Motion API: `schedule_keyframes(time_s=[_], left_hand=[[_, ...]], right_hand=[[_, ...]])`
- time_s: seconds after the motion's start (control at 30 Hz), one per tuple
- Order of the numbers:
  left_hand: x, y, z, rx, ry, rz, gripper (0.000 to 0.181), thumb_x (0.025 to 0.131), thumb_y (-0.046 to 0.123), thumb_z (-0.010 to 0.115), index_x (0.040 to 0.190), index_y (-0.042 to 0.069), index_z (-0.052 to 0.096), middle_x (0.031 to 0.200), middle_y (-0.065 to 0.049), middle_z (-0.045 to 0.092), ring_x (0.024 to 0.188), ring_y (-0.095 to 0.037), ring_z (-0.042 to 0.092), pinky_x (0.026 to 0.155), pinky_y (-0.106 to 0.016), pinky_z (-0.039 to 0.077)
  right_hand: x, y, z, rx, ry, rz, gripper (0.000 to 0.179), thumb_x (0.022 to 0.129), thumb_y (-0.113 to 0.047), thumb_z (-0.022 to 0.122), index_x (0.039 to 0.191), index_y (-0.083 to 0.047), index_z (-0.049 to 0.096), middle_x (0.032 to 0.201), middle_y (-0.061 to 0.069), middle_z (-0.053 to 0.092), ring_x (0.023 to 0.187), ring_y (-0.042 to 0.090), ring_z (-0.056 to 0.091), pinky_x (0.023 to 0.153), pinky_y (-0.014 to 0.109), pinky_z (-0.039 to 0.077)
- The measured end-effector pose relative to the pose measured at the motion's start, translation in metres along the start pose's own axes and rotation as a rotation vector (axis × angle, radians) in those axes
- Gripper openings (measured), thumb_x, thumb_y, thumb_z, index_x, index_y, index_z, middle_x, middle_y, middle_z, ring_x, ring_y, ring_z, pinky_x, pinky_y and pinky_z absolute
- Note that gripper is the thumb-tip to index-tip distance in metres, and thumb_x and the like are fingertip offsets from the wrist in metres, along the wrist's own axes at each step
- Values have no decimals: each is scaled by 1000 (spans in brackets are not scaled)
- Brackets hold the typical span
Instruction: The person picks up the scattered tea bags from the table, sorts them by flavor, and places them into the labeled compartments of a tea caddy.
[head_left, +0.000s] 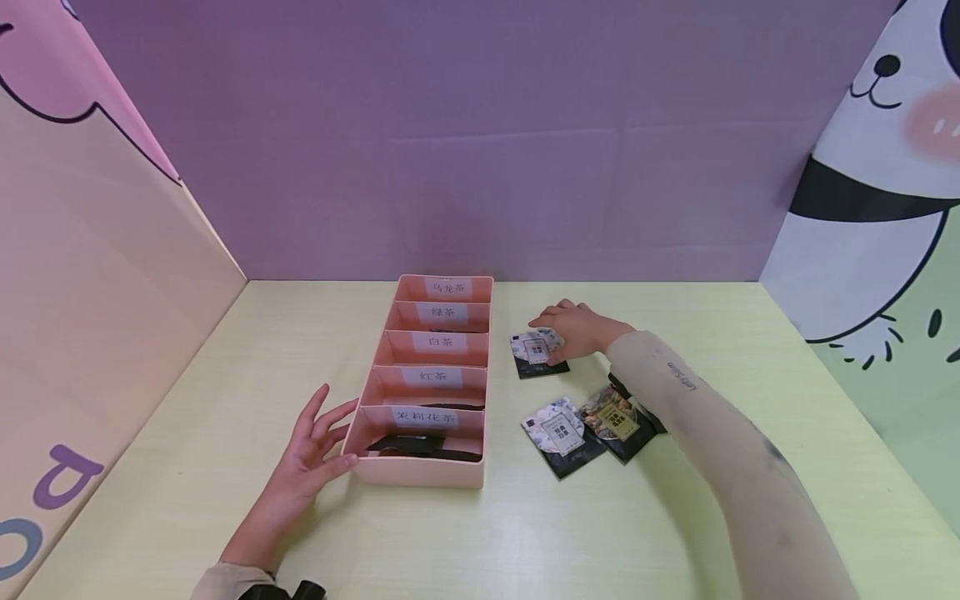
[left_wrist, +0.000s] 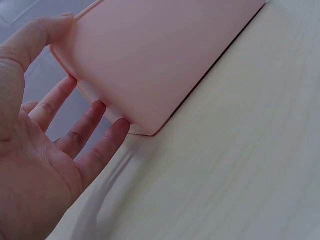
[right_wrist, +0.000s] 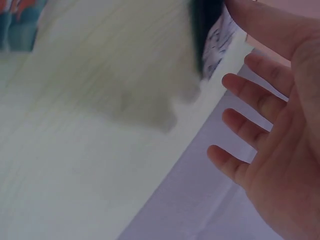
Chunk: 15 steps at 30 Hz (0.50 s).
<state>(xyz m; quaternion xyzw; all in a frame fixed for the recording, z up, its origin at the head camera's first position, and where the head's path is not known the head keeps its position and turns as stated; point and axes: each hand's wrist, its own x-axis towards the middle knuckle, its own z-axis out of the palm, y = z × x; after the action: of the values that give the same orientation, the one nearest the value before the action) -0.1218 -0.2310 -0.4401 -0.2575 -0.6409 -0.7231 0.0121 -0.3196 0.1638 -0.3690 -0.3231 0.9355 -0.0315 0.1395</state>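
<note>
A long pink box (head_left: 418, 475) with several compartments in a row bears Chinese tea labels. My left hand (head_left: 311, 454) is at its near left corner; in the left wrist view the fingertips (left_wrist: 92, 117) touch the box's wall (left_wrist: 150, 55), fingers spread. To the box's right, my right hand (head_left: 581, 327) is over a black tea sachet (head_left: 528, 367) with a floral print, its thumb on the sachet's right side. In the right wrist view the fingers (right_wrist: 255, 97) are extended and apart, and the sachet (right_wrist: 199, 35) is blurred near the thumb.
Closer to me lie a floral tea sachet (head_left: 564, 437) and one with a gold label (head_left: 618, 421); another dark packet is partly hidden under the right forearm. Dark sachets (head_left: 423, 446) lie in the nearest compartment. A purple wall (head_left: 502, 167) stands behind the table (head_left: 420, 542).
</note>
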Motion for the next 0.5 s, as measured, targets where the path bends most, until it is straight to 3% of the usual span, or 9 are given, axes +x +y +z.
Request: schedule_keyframes(time_s=[0.17, 0.4, 0.5], left_hand=[[1, -1, 0, -6, 4, -1, 93, 91, -19, 53, 160, 26, 9, 145, 13, 49, 124, -4, 52, 91, -21, 51], [1, -1, 0, -9, 2, 10, 94, 90, -20, 53, 160, 26, 10, 145, 13, 49, 124, -5, 53, 91, -22, 51], [1, -1, 0, 10, 13, -7, 94, 91, -18, 55, 160, 25, 9, 144, 14, 49, 123, -5, 53, 91, -21, 50]], right_hand=[[3, 8, 6, 86, 8, 42, 70, 85, -24, 81, 146, -8, 49, 146, 16, 48, 134, 38, 37, 110, 60, 28], [9, 16, 13, 181, 74, -12, 66, 81, -17, 85, 138, -1, 56, 135, 17, 55, 125, 36, 44, 107, 50, 37], [10, 19, 14, 258, 104, 12, 61, 80, -11, 85, 134, 0, 60, 126, 16, 58, 115, 33, 50, 102, 47, 42]])
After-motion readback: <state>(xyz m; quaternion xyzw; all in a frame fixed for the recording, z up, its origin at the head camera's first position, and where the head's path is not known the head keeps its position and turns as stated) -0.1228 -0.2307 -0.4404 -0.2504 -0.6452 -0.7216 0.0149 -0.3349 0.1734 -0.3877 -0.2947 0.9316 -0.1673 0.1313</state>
